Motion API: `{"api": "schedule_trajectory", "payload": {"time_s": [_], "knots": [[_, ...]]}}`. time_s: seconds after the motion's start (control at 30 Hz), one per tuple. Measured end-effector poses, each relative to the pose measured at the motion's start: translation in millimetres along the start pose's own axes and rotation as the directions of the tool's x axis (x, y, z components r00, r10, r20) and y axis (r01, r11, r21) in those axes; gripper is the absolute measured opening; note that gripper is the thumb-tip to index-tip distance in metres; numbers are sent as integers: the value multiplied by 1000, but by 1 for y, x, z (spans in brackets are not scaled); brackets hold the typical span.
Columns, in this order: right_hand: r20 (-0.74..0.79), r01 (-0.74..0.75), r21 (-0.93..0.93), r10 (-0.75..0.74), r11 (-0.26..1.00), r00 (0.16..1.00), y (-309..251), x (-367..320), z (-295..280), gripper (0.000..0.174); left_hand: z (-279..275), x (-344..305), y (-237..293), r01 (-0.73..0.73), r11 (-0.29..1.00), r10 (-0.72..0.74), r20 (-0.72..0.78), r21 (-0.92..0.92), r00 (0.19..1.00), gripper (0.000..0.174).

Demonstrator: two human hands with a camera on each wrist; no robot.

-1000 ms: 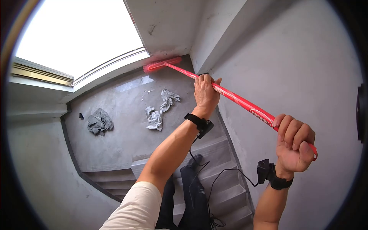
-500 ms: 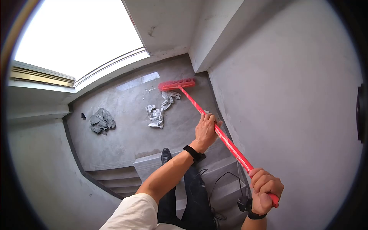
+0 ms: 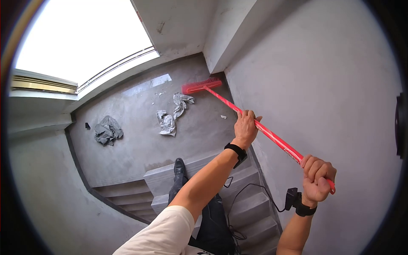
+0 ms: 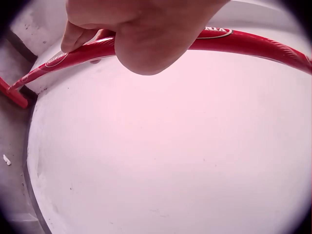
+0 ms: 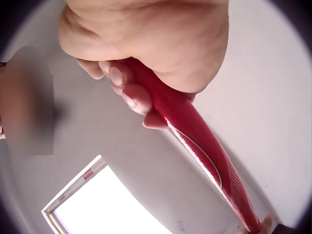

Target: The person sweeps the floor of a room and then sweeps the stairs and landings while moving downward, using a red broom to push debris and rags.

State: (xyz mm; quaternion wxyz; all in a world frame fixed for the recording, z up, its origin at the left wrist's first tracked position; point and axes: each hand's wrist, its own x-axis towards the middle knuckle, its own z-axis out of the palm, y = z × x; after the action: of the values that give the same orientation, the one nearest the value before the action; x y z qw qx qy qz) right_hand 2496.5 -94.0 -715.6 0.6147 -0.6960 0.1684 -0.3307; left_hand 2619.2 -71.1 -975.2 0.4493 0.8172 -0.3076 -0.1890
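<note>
In the head view a red broom slants across the landing, its bristled head [image 3: 202,86] on the floor near the far corner. Partway along the red handle [image 3: 278,142], my left hand [image 3: 246,129] grips it. Close to the handle's end, my right hand [image 3: 318,176] has its fingers curled around it. In the left wrist view, the handle [image 4: 243,44] passes beneath the left hand [image 4: 141,34]. The right wrist view shows the right hand [image 5: 146,39] wrapped about the handle [image 5: 195,131]. Two crumpled pale cloths [image 3: 166,123] lie left of the broom head.
A dark grey crumpled cloth [image 3: 108,131] and a small black piece [image 3: 87,126] lie farther left. A white scrap [image 3: 223,117] sits near the right wall [image 3: 323,85]. Stairs [image 3: 250,212] descend below the landing; a black cable [image 3: 238,199] hangs over them. A bright window [image 3: 85,38] is at upper left.
The broom head came from the wall base under the window toward me, then shifted slightly right and away. Both hands lowered with the handle, then rose a little to the right. A white scrap shows now.
</note>
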Motion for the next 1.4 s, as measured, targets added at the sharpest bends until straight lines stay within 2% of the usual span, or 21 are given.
{"api": "schedule_trajectory", "payload": {"time_s": [0.03, 0.17, 0.2, 0.27, 0.33, 0.37, 0.4, 0.47, 0.6, 0.67, 0.73, 0.77, 0.83, 0.9, 1.07, 1.1, 1.17, 1.27, 1.33, 1.4], "knots": [[-21, 9, -1, -9, 1000, 1000, -15, -8, -7, 36, -5, -8, 14, 2, 1000, -2, 52, 7, 999, 33], [-15, 52, 18, -52, 998, 999, -56, -14, -29, 42, -7, -24, 55, -46, 999, 46, 50, -4, 998, 32], [-18, 49, 18, -49, 999, 999, -51, -14, -28, 42, -4, -21, 52, -44, 999, 44, 54, -4, 998, 32], [45, 86, 19, -87, 996, 995, -31, 1, -24, 42, 6, 3, 40, -124, 992, 120, -112, -27, 986, 30], [7, 84, 31, -84, 996, 996, 19, 5, -21, 41, 23, 23, 3, -35, 998, 29, -138, -43, 990, 26], [-18, 32, 59, -31, 998, 999, 39, 3, -27, 40, 33, 23, -12, -33, 999, 32, -163, -7, 986, 24], [-39, 8, 90, -4, 996, 999, 47, 8, -31, 38, 31, 16, -18, -33, 998, 38, -87, 55, 996, 26], [-19, 5, 90, -3, 996, 1000, 22, -3, -36, 36, 30, -5, -6, -31, 996, 32, -10, 82, 999, 28], [-56, 67, 92, -62, 994, 997, -39, -11, -59, 44, 12, -13, 55, -90, 994, 89, 17, 59, 996, 30], [-21, 93, 73, -92, 993, 996, -32, -2, -62, 45, 14, 0, 60, -134, 987, 136, -21, 84, 990, 29], [-5, 98, 45, -98, 994, 995, -2, 9, -50, 43, 28, 25, 38, -163, 985, 169, -146, 57, 975, 29], [-29, 77, 49, -76, 996, 997, 20, 10, -45, 42, 40, 30, 14, -139, 988, 147, -118, 70, 982, 29], [-40, 58, 56, -55, 997, 998, 32, 7, -47, 40, 48, 22, 1, -95, 990, 97, -20, 103, 995, 29], [-68, -9, 88, 15, 996, 998, 18, -15, -57, 38, 46, -19, 8, -91, 990, 86, 49, 111, 995, 29], [-41, 66, 115, -62, 991, 997, -45, -37, -72, 38, 21, -35, 61, -126, 987, 121, 54, 101, 991, 31], [-16, 94, 124, -92, 988, 996, -46, -37, -72, 36, 21, -28, 60, -141, 986, 142, -8, 89, 990, 30], [-21, 76, 84, -75, 994, 997, -4, -26, -57, 33, 32, -11, 39, -174, 984, 179, -142, 49, 974, 28], [-63, 52, 1, -52, 999, 997, 23, -39, -54, 26, 66, -9, -7, -123, 992, 122, 37, 33, 992, 26], [-174, 5, -34, -11, 999, 985, 23, -72, -54, 26, 66, -39, -3, -154, 986, 139, 195, 65, 971, 25], [-281, -20, -52, 5, 998, 960, 5, -110, -46, 30, 61, -75, 2, -210, 975, 183, 265, 77, 947, 25]]}}
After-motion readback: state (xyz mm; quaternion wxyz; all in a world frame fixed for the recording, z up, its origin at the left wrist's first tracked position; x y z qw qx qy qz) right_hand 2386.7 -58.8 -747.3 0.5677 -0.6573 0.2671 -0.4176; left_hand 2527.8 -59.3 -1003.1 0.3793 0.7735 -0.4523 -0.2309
